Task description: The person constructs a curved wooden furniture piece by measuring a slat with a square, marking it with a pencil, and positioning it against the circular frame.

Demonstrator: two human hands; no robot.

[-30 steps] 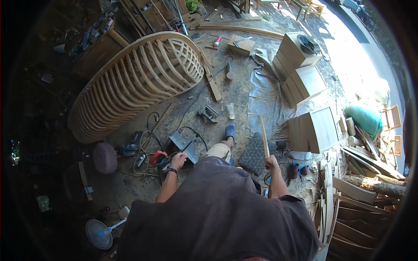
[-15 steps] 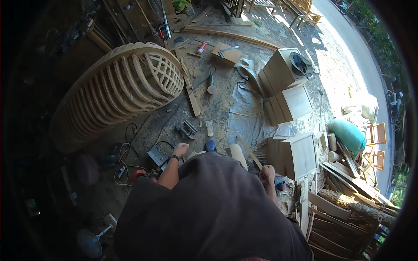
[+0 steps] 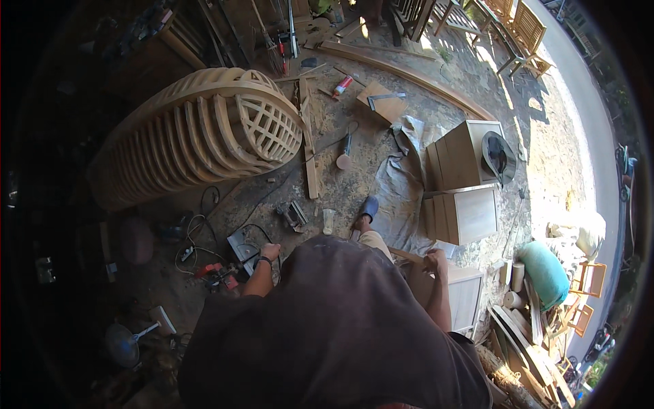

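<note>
My right hand [image 3: 436, 260] grips a thin wooden strip [image 3: 407, 255], whose far end points left across my thigh. Below that hand and forearm is a pale wooden box-like cabinet piece [image 3: 467, 294], partly covered by my arm. My left hand [image 3: 270, 252] hangs at my side in a loose fist, a dark band on its wrist, and nothing shows in it. Beneath it on the ground lies a grey metal power tool [image 3: 243, 247] with a cable. My foot in a blue shoe [image 3: 368, 206] is set forward at the edge of a silvery sheet [image 3: 392, 198].
A large ribbed wooden frame [image 3: 197, 133] fills the left. Ahead lie a sander-like tool [image 3: 344, 158], another power tool [image 3: 293, 215], a plastic cup [image 3: 329, 220] and a long plank [image 3: 409, 75]. Two pale boxes [image 3: 466, 215] stand right, a hat [image 3: 499, 158] on one. Scrap wood [image 3: 524, 341] is piled lower right.
My body has stepped forward and turned a little, with the blue-shoed foot now ahead. The strip in my right hand has swung lower and flatter. My left hand stays in a fist.
</note>
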